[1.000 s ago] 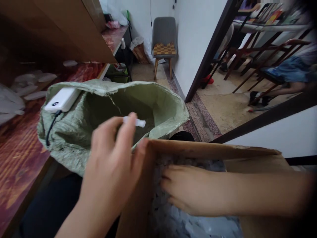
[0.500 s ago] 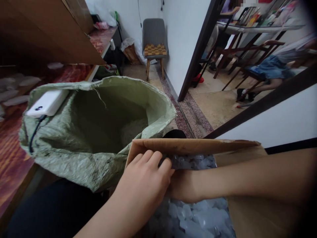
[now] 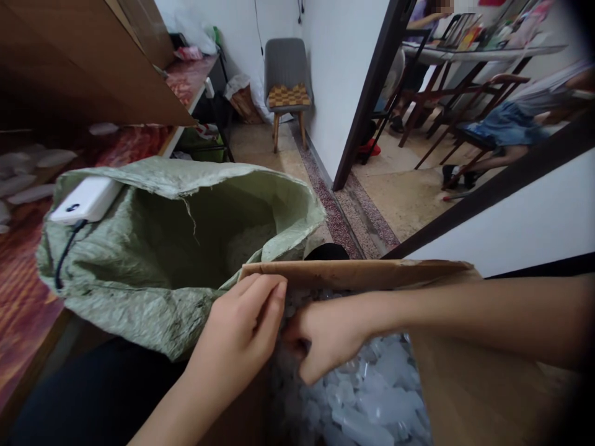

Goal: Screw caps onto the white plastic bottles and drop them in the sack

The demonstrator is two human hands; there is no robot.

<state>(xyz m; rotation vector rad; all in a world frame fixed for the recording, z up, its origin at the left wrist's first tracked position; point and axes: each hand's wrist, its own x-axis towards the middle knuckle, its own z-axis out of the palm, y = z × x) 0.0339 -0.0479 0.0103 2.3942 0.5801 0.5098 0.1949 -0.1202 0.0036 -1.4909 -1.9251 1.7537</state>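
Note:
A cardboard box (image 3: pixel 362 271) stands in front of me, filled with many translucent whitish plastic-looking pieces (image 3: pixel 367 396); their exact kind I cannot make out. My left hand (image 3: pixel 248 319) is closed over the box's left edge, its fingertips hidden. Reaching in from the right, my right hand (image 3: pixel 323 334) is low among the pieces with curled fingers; whatever is in them is hidden. Beside the box on the left, a pale green woven sack (image 3: pixel 186 310) gapes wide, with a blurred pale heap deep inside.
A white power bank (image 3: pixel 88 201) with a black cable rests on the sack's rim. On the left, a red-patterned table (image 3: pixel 23 272) carries translucent pieces (image 3: pixel 28 167) and a big cardboard box (image 3: pixel 93 62). A grey chair (image 3: pixel 286 68) stands behind. People sit beyond the doorway (image 3: pixel 356 124).
My left hand has slid down and left along the box edge. My right hand has risen into clearer view, its curled fingers now showing. The sack's far rim has sagged a little.

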